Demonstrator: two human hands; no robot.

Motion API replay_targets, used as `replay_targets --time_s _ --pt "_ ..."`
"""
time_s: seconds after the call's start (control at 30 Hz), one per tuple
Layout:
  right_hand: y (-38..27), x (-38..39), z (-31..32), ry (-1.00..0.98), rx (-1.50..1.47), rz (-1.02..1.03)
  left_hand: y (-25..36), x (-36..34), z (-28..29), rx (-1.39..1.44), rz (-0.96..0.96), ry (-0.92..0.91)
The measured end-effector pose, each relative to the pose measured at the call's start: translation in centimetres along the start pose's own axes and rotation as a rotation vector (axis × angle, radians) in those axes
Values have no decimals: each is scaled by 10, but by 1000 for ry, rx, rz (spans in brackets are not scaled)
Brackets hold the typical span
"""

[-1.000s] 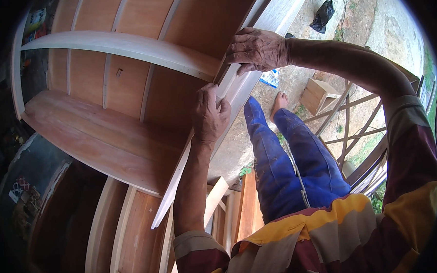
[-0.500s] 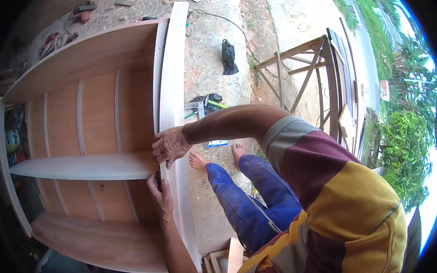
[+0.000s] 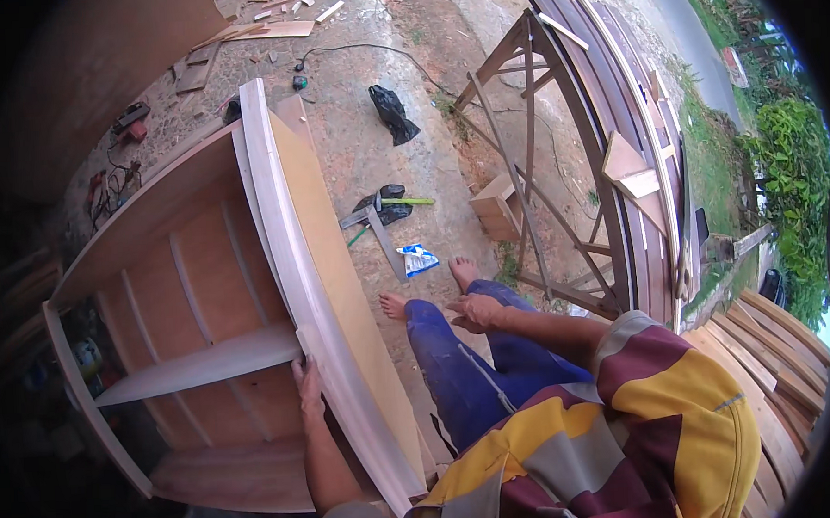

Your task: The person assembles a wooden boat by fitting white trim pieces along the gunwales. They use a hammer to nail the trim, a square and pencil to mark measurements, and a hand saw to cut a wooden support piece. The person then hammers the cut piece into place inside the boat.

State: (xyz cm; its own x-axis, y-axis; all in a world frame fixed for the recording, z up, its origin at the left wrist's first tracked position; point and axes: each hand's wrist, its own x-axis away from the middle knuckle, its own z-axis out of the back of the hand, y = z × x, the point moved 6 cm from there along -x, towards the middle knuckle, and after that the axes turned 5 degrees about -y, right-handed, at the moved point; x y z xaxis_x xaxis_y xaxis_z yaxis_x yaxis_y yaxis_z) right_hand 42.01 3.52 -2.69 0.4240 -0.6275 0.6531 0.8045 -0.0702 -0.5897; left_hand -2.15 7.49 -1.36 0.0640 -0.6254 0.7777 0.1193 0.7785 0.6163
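Note:
A large wooden cabinet (image 3: 338, 290) lies tilted at my left, its open side showing pale battens and a long shelf (image 3: 202, 364). At the shelf's near end, my left hand (image 3: 309, 389) grips the inner edge of the cabinet's front rail (image 3: 289, 232); some of its fingers are hidden. My right hand (image 3: 478, 313) hangs over my legs, away from the cabinet, with a finger stretched out and nothing visible in it. On the floor ahead of my feet lie a metal square (image 3: 386, 242), a blue and white packet (image 3: 419, 259) and a black plastic bag (image 3: 395, 114).
To the right stands a wooden trestle (image 3: 531, 152) bearing long dark boards (image 3: 602, 93). A small wooden box (image 3: 498, 209) sits beside its legs. Stacked planks (image 3: 763, 373) lie at the lower right. A red power tool (image 3: 133, 126), a cable (image 3: 359, 48) and wood offcuts (image 3: 266, 31) are on the ground.
My right hand has left the cabinet rail and moved right, over my legs. My left hand remains at the rail by the shelf's end. The view has turned, showing more of the trestle and cabinet side.

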Motion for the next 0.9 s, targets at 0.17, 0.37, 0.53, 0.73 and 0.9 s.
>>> replay_targets --time_s 0.17,0.37,0.53,0.73,0.9 --pt "166 118 7 -6 10 -521 -2 -4 -3 -4 99 114" --pt "211 162 16 126 -80 -477 -57 -31 20 -31 84 321" --pt "202 137 10 107 -294 -409 -16 -9 -6 -71 54 438" --pt "156 114 50 17 -106 -393 -24 2 -3 -97 106 442" --pt "107 83 45 -115 -87 -393 10 24 -12 -129 -15 460"
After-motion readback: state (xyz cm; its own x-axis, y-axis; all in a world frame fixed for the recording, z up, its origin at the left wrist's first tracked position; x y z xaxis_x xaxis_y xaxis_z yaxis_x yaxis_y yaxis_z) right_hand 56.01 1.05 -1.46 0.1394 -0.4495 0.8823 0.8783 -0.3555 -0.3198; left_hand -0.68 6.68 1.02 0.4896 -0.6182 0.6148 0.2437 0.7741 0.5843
